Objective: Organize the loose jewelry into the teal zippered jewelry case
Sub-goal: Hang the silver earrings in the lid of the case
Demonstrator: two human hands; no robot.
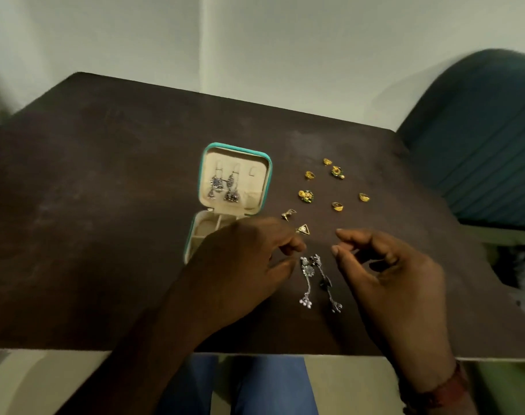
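Observation:
The teal zippered jewelry case [265, 181] lies open on the dark table, two silver drop earrings [223, 187] hanging in its cream lid. My left hand [240, 265] covers part of the case's tray, fingers loosely curled, holding nothing. My right hand [395, 274] hovers with curled fingers, also holding nothing. Between the hands lie two long silver dangle earrings [318, 283]. Two triangular gold earrings [303, 229] sit just beyond my left fingertips. Several gold rings and studs [306, 195] are scattered right of the case.
The dark brown table [105, 205] has its near edge right above my lap. A teal upholstered chair [482, 139] stands at the far right. A pale wall rises behind the table.

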